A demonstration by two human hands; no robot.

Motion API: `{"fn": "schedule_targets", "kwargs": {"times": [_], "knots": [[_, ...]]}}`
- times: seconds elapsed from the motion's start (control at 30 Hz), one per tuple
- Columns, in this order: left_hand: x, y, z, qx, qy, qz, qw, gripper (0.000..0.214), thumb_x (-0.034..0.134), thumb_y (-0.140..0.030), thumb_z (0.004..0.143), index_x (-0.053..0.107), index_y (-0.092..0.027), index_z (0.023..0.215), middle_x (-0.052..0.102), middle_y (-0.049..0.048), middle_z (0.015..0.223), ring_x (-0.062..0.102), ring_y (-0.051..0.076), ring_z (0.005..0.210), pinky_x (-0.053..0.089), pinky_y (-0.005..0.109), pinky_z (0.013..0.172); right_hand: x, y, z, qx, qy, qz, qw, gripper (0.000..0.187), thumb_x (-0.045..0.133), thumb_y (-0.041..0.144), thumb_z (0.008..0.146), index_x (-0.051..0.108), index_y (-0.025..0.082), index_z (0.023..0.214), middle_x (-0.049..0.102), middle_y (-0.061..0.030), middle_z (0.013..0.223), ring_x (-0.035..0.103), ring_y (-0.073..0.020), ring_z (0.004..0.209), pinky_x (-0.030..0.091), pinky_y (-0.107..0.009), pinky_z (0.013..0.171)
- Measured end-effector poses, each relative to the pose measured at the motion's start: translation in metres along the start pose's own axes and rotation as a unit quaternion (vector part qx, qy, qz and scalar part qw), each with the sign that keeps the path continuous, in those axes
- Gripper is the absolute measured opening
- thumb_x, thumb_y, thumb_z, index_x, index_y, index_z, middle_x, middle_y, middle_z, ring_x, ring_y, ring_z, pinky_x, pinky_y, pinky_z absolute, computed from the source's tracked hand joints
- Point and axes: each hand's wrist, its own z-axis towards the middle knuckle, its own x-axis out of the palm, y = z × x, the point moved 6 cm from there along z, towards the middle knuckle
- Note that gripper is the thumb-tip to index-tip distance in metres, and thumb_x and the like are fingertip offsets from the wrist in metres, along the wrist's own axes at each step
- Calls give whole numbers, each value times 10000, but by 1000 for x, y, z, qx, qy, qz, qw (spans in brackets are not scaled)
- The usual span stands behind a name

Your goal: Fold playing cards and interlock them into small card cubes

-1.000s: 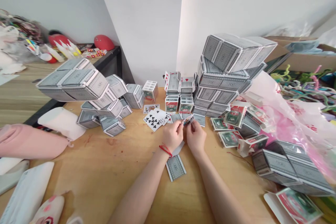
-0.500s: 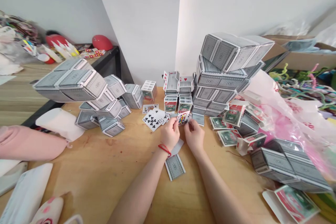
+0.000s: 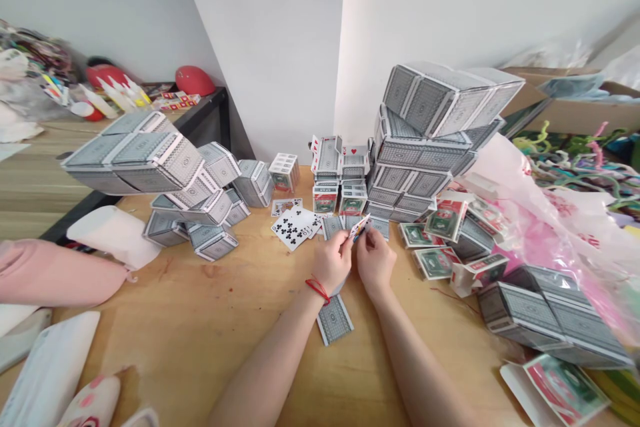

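My left hand (image 3: pixel 331 260), with a red string round its wrist, and my right hand (image 3: pixel 375 259) meet at the middle of the wooden table (image 3: pixel 210 327). Both pinch one face card (image 3: pixel 359 227), held tilted between their fingertips. A face-down card (image 3: pixel 334 318) lies on the table under my left wrist. Face-up cards, a nine of clubs (image 3: pixel 291 228) among them, are spread just left of my hands. Small stacks of folded card boxes (image 3: pixel 340 173) stand right behind my hands.
A tall pile of grey card blocks (image 3: pixel 430 137) stands at the back right, a toppled pile (image 3: pixel 165 173) at the left. Green card packs (image 3: pixel 450 240) and pink plastic (image 3: pixel 550 227) lie at the right. A pink sleeve (image 3: pixel 50 273) reaches in at the left edge.
The card in my fingers has turned from nearly flat and face-up to tilted on edge, and both hands have shifted slightly right. Nothing else has moved.
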Motion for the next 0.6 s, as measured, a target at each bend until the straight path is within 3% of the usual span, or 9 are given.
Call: {"fn": "schedule_targets", "kwargs": {"times": [0.17, 0.3, 0.5, 0.6], "knots": [[-7, 9, 3, -32, -50, 33, 998, 162, 413, -228, 817, 551, -182, 745, 594, 24, 629, 523, 113, 549, 343, 203, 511, 2, 3, -1, -9, 3, 24, 1000, 325, 424, 335, 764, 618, 160, 958, 680, -67, 769, 622, -178, 676, 437, -250, 619], [-7, 13, 3, -49, -51, 24, 997, 161, 417, -247, 816, 525, -181, 716, 574, 16, 609, 516, 111, 544, 342, 200, 508, 5, 4, -2, -19, 13, 2, 1000, 340, 391, 310, 786, 604, 168, 1011, 684, -73, 821, 627, -178, 680, 438, -254, 628], [-2, 7, 2, -24, -20, -11, 999, 133, 435, -250, 808, 522, -180, 736, 588, 13, 615, 522, 109, 561, 364, 200, 546, 2, 2, -2, -16, -3, -62, 998, 360, 376, 301, 789, 605, 128, 1006, 679, -101, 765, 622, -202, 653, 424, -270, 593], [-4, 11, 3, -50, -28, -32, 998, 135, 436, -250, 802, 525, -177, 732, 585, 13, 622, 519, 106, 553, 364, 197, 530, 1, 4, -2, -20, -2, -27, 999, 357, 390, 319, 786, 603, 136, 1006, 679, -95, 800, 624, -197, 671, 431, -268, 612]]}}
